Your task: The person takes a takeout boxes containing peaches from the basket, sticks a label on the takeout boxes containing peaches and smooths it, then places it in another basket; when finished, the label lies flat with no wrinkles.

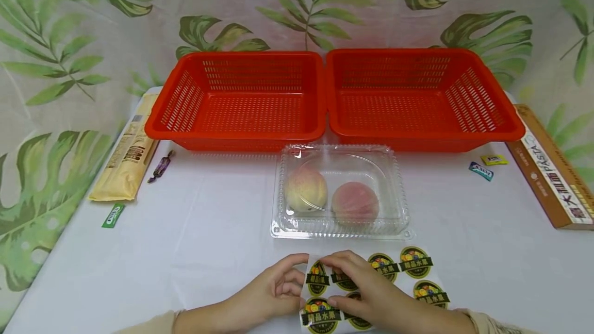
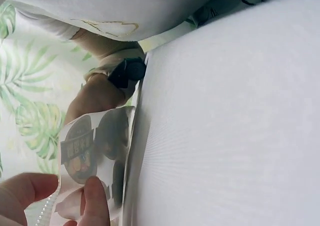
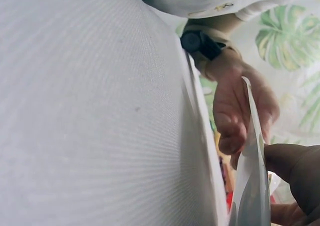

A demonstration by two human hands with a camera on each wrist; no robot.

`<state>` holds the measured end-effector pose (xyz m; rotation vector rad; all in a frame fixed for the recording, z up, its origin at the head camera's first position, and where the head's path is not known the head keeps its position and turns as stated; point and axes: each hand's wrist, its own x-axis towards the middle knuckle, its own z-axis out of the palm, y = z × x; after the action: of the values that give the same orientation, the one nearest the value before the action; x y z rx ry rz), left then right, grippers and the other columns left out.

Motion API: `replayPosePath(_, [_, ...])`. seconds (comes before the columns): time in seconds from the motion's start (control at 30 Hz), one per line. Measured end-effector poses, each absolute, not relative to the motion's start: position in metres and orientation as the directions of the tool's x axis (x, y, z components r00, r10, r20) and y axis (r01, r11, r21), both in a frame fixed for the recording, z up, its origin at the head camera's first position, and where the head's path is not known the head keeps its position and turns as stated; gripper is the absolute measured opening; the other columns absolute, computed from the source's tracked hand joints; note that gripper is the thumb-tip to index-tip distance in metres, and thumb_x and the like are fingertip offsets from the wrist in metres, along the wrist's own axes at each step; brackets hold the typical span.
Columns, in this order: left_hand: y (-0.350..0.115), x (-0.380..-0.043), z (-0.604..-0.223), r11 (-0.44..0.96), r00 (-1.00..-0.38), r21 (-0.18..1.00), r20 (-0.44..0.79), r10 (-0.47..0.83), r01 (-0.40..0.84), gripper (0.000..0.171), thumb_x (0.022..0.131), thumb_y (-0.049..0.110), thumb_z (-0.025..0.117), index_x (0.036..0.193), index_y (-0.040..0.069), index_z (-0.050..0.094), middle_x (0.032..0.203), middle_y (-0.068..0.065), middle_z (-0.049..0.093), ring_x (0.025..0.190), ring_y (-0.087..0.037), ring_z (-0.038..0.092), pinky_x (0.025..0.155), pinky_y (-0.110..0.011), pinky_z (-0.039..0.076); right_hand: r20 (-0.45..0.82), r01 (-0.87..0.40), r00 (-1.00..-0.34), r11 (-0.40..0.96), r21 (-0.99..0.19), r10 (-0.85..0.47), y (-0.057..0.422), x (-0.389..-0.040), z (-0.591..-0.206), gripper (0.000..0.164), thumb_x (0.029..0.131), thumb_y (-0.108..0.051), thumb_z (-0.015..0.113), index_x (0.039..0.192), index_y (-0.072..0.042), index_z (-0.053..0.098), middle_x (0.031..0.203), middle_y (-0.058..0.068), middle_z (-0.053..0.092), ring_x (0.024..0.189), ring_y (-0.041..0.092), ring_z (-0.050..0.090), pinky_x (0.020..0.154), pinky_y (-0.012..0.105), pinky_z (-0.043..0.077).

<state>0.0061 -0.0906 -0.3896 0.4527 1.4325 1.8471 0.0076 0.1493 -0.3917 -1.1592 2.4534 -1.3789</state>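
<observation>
A sheet of round fruit stickers [image 1: 322, 313], black and gold with bright fruit, lies between the two hands near the front of the table. My left hand [image 1: 266, 293] holds its left edge with thumb and forefinger. From the right, my right hand [image 1: 376, 293] grips the sheet, thumb and forefinger against the printed face; it covers some stickers. In the left wrist view the sheet's pale back [image 2: 102, 161] shows, raised off the table. Just beyond stands a closed clear plastic box [image 1: 301, 233] with two peaches inside, one yellowish [image 1: 306, 192] and one pink [image 1: 356, 202].
Two red plastic baskets [image 1: 234, 143] [image 1: 422, 143] stand side by side at the back. On the left lie a yellow packet [image 1: 127, 161], a purple candy [image 1: 161, 167] and a green one [image 1: 113, 215]. A pasta box [image 1: 552, 174] and two small candies [image 1: 481, 170] are right.
</observation>
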Motion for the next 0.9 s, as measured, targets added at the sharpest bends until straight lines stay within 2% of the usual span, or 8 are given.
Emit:
replayPosePath(0.2, [-0.0865,0.0038,-0.3921,-0.143,-0.7,0.945,-0.11,0.705,-0.293,0.049,0.087,-0.001,0.053,0.132,0.005,0.034,0.104,-0.019,0.055,0.093,-0.02,0.059,0.083,-0.029,0.046,0.223,-0.537,-0.734,0.348,-0.769,-0.641,0.1458,0.008,-0.3888,0.054,0.083,-0.026,0.065,0.129,-0.011,0.042,0.122,-0.003,0.044,0.105,0.013,0.047,0.085,0.029,0.042])
replayPosePath(0.37, [-0.0867,0.003,-0.3948,-0.182,-0.733,0.97,0.004,0.68,-0.163,0.049,0.088,-0.003,0.051,0.133,0.003,0.033,0.103,-0.021,0.052,0.09,-0.018,0.06,0.081,-0.03,0.047,0.252,-0.519,-0.763,0.333,-0.788,-0.595,0.1441,0.0068,-0.3896,0.05,0.082,-0.022,0.067,0.126,-0.014,0.044,0.12,-0.003,0.045,0.099,0.013,0.048,0.082,0.028,0.043])
replayPosePath(0.5, [-0.0867,0.0024,-0.3971,-0.226,-0.732,0.965,0.057,0.679,-0.134,0.049,0.089,-0.006,0.047,0.134,0.003,0.032,0.104,-0.023,0.05,0.092,-0.019,0.06,0.08,-0.033,0.048,0.283,-0.55,-0.772,0.377,-0.745,-0.569,0.1437,0.0073,-0.3896,0.054,0.08,-0.022,0.069,0.128,-0.014,0.045,0.118,-0.003,0.046,0.101,0.013,0.047,0.083,0.03,0.042])
replayPosePath(0.6, [-0.086,0.0018,-0.3977,-0.237,-0.736,0.955,0.031,0.676,-0.178,0.048,0.089,-0.006,0.046,0.134,0.001,0.031,0.105,-0.024,0.048,0.095,-0.023,0.059,0.081,-0.038,0.047,0.296,-0.575,-0.774,0.427,-0.698,-0.559,0.1435,0.0079,-0.3893,0.057,0.078,-0.024,0.07,0.129,-0.014,0.045,0.118,-0.004,0.045,0.104,0.014,0.045,0.084,0.034,0.042])
replayPosePath(0.8, [-0.0834,0.0003,-0.3968,-0.219,-0.719,0.893,-0.149,0.679,-0.392,0.046,0.089,-0.003,0.046,0.131,-0.008,0.031,0.121,-0.019,0.046,0.104,-0.029,0.055,0.084,-0.039,0.045,0.326,-0.615,-0.767,0.489,-0.618,-0.553,0.1433,0.0094,-0.389,0.06,0.077,-0.031,0.071,0.129,-0.015,0.046,0.12,-0.005,0.044,0.107,0.015,0.042,0.082,0.037,0.039])
replayPosePath(0.9, [-0.0832,0.0004,-0.396,-0.227,-0.704,0.876,-0.164,0.692,-0.427,0.046,0.089,-0.003,0.046,0.131,-0.01,0.029,0.124,-0.02,0.044,0.106,-0.028,0.053,0.085,-0.04,0.044,0.354,-0.644,-0.748,0.482,-0.594,-0.562,0.1435,0.0096,-0.3892,0.062,0.077,-0.033,0.071,0.13,-0.014,0.045,0.121,-0.002,0.044,0.107,0.018,0.041,0.083,0.037,0.037])
